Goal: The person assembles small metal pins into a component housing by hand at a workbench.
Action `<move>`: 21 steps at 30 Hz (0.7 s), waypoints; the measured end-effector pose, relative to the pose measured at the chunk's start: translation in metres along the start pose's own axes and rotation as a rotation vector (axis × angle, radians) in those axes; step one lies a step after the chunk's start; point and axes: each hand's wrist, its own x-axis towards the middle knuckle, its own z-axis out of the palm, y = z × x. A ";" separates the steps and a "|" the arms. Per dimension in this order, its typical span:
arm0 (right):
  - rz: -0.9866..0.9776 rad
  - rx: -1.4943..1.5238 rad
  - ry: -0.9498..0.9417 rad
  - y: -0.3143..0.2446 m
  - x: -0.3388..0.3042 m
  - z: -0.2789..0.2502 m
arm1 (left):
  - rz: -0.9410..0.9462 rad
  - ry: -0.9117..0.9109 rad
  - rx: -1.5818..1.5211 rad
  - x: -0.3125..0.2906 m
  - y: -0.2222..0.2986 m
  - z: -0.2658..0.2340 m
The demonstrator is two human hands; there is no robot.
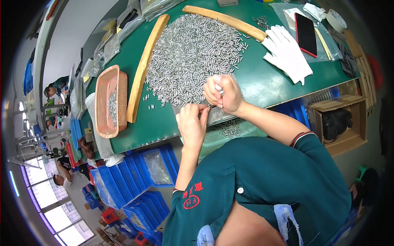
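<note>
A wide heap of small metal pins (193, 57) covers the middle of the green table (256, 84). At the heap's near edge my left hand (191, 123) is closed in a pinch, thumb against forefinger. What lies between those fingertips is too small and hidden to name. Just right of it, my right hand (225, 95) is wrapped in a fist around a white handle (219, 89); the tool's lower end is hidden by the fingers. Both hands nearly touch above a clear plastic sheet (215, 116) at the table's front edge. Below hangs a green basket (246, 132) with more pins.
Two wooden strips (148, 67) (223, 20) border the heap. An orange basket (100, 102) holding pins stands at left. To the right lie a white glove (289, 57), a phone (305, 36) and a tape roll (336, 20). Blue bins (123, 176) and a cardboard box (344, 123) sit below.
</note>
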 end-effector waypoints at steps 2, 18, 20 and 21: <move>-0.011 -0.001 0.002 0.000 0.000 0.000 | 0.000 0.006 -0.007 0.000 0.000 0.000; -0.048 -0.036 0.017 0.003 0.001 -0.002 | 0.037 -0.006 -0.052 0.002 -0.005 -0.001; -0.052 -0.023 0.019 0.004 0.002 -0.002 | 0.034 -0.009 -0.053 0.003 -0.005 -0.002; -0.050 -0.025 0.015 0.004 0.002 -0.003 | 0.030 -0.014 -0.055 0.002 -0.005 -0.002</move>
